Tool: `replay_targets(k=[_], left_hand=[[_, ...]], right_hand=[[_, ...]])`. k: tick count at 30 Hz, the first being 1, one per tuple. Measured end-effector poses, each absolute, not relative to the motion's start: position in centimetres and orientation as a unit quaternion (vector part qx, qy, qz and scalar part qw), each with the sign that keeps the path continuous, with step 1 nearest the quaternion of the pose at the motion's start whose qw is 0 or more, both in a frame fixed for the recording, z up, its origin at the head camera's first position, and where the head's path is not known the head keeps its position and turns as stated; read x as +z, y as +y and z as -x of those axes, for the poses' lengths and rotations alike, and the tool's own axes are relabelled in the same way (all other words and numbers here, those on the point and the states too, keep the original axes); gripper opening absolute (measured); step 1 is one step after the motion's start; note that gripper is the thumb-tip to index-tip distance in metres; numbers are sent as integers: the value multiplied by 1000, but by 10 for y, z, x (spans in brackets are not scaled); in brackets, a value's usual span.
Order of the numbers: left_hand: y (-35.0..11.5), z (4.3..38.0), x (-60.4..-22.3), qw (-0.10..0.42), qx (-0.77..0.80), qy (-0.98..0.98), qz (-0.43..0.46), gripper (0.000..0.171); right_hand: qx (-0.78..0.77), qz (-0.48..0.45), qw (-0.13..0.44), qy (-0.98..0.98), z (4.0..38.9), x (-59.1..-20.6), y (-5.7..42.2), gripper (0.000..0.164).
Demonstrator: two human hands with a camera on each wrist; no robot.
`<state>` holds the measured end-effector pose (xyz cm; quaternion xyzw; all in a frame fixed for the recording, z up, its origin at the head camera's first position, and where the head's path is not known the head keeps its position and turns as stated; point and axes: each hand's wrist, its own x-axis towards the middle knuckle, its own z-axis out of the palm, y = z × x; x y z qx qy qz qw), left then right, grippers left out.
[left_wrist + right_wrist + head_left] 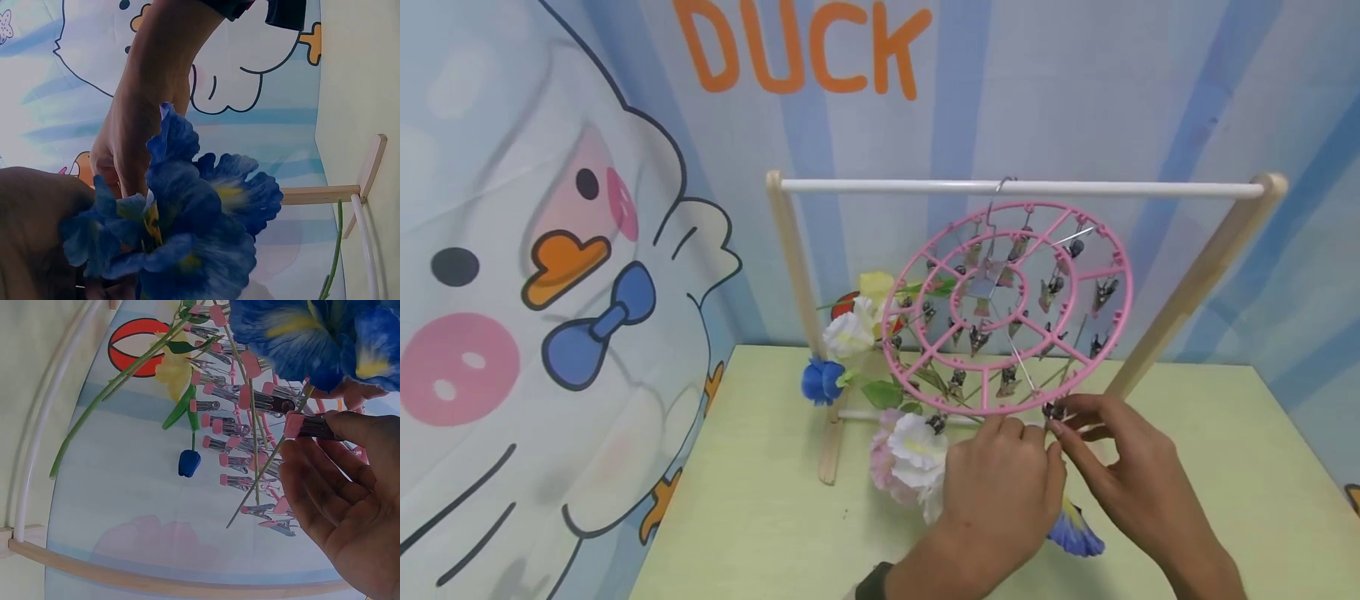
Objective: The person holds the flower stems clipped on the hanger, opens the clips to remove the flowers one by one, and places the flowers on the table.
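A pink round clip hanger hangs by its metal hook, with several metal clips around its rings. My right hand pinches a metal clip with pink tips at the hanger's near right edge. The green stem of a blue artificial flower with yellow centres runs at that clip's tips. Beside it, my left hand has its fingers curled at the blue flower's stem, just under the hanger's rim. Petals hide part of these fingers in both wrist views.
A wooden stand with a white rod bears the hanger. White flowers, a yellow flower and a blue tulip hang from other clips. Below is a pale yellow table; a duck-printed cloth stands behind.
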<state>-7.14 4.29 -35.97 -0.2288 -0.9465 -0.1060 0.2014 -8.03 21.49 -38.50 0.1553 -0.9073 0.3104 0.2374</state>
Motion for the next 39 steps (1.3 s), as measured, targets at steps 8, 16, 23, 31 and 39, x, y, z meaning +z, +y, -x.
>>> replay_targets(k=[8,16,23,31,39], left_hand=[[47,70,-360,153,-73,-965,203,28],[48,72,-359,136,-75,-970,188,22],[48,73,-356,130,-91,-971,180,18],[45,74,-356,136,-99,-969,180,20],[44,73,-355,129,-90,-971,178,17]], right_hand=[[315,-149,228,-909,80,-384,212,31],[312,-155,229,-909,80,-384,211,32],[321,-174,242,-899,81,-385,213,39],[377,-189,217,-880,86,-383,216,46],[444,-211,141,-859,91,-379,224,38]])
